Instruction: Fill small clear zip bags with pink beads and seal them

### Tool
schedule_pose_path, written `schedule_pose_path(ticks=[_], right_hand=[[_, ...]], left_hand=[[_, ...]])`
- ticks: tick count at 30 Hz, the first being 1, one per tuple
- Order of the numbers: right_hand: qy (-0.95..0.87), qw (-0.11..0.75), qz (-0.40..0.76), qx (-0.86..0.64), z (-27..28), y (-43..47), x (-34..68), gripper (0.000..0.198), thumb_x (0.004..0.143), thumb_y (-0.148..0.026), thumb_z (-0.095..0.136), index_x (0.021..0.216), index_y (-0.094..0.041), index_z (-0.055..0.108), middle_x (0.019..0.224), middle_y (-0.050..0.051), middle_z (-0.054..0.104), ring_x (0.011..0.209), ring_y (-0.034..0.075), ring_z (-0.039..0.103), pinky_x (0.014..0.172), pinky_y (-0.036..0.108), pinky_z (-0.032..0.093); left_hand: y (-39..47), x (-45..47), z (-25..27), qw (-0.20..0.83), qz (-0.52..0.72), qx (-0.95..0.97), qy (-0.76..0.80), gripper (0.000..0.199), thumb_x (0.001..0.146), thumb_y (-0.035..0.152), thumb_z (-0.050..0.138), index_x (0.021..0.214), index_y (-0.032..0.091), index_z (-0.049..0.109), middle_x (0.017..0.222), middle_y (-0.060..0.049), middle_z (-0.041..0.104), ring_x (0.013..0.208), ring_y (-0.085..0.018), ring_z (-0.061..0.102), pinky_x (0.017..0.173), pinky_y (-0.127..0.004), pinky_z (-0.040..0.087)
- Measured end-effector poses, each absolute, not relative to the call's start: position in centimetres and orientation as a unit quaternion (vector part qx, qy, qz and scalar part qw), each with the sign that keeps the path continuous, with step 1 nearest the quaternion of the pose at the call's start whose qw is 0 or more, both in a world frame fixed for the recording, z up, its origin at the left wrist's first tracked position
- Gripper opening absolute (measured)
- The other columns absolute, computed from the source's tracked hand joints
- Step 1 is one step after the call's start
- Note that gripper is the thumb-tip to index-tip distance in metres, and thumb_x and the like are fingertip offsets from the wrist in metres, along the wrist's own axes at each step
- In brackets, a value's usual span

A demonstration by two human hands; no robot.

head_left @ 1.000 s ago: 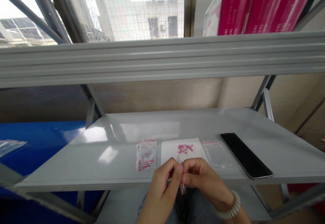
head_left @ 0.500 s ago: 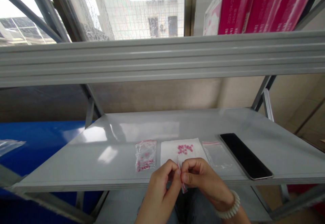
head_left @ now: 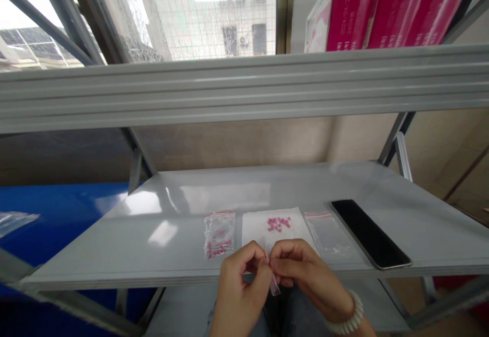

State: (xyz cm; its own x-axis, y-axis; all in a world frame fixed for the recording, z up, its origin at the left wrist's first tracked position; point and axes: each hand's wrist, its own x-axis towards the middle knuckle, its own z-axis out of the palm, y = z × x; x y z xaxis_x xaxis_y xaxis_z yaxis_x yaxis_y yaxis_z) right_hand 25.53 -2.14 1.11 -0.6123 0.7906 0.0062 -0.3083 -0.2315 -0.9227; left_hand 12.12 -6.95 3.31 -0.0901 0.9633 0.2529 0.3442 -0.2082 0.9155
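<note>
Between my two hands is a small clear zip bag [head_left: 274,287] with a red seal line, held edge-on at the shelf's front edge. My left hand [head_left: 244,281] pinches it from the left with thumb and forefinger. From the other side my right hand [head_left: 301,265], with a pale beaded bracelet on the wrist, grips the same seal. Just beyond the fingers, small pink beads [head_left: 278,223] lie on a white paper sheet [head_left: 252,225]. A zip bag with pink pieces inside [head_left: 219,235] rests left of the paper. What the held bag contains is hidden.
Right of the paper lies a flat clear zip bag [head_left: 326,232], then a black phone [head_left: 369,232]. A grey upper shelf beam [head_left: 244,90] crosses in front, with pink boxes [head_left: 382,11] above it. A blue surface [head_left: 57,209] shows at left.
Both hands have shifted slightly left with the held bag, and the fingertips have moved a little along its seal. The things on the shelf stay put.
</note>
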Motion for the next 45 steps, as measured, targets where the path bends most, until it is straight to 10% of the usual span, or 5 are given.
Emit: schedule_pose_path(ticks=[16,26,36,45], right_hand=[[-0.651,0.374,0.590,-0.298,1.4,-2.9,25.6,0.017,0.069,-0.023,0.052,0.053,-0.019,0.047,0.051,-0.004,0.048,0.048,0.009,0.044,0.048,0.021,0.036],[-0.665,0.404,0.521,-0.350,1.6,-3.4,25.6,0.018,0.067,-0.024,0.049,0.050,-0.020,0.044,0.045,-0.004,0.043,0.044,0.009,0.039,0.044,0.021,0.030],[-0.698,0.396,0.547,-0.239,2.7,-3.7,26.1,0.031,0.094,-0.036,0.054,0.070,-0.017,0.057,0.064,0.002,0.062,0.060,0.014,0.059,0.060,0.025,0.046],[-0.692,0.376,0.555,-0.268,2.2,-3.3,26.1,0.030,0.092,-0.038,0.055,0.069,-0.019,0.054,0.062,0.001,0.062,0.058,0.013,0.059,0.057,0.024,0.044]], left_hand=[[-6.9,12.5,3.1,0.297,0.473,0.604,0.568,0.014,0.064,0.029,0.042,0.052,0.022,0.039,0.050,0.002,0.043,0.052,-0.014,0.044,0.051,-0.023,0.035],[-6.9,12.4,3.0,0.310,0.489,0.587,0.565,0.019,0.067,0.031,0.048,0.051,0.021,0.042,0.051,0.002,0.044,0.052,-0.013,0.044,0.052,-0.023,0.036],[-6.7,12.0,2.3,0.491,0.490,0.559,0.455,0.051,0.083,0.064,0.059,0.061,0.021,0.042,0.052,0.006,0.041,0.046,-0.010,0.044,0.047,-0.020,0.036],[-7.0,11.8,2.9,0.456,0.471,0.564,0.503,0.038,0.087,0.048,0.052,0.061,0.022,0.045,0.050,0.005,0.047,0.048,-0.012,0.048,0.052,-0.022,0.041]])
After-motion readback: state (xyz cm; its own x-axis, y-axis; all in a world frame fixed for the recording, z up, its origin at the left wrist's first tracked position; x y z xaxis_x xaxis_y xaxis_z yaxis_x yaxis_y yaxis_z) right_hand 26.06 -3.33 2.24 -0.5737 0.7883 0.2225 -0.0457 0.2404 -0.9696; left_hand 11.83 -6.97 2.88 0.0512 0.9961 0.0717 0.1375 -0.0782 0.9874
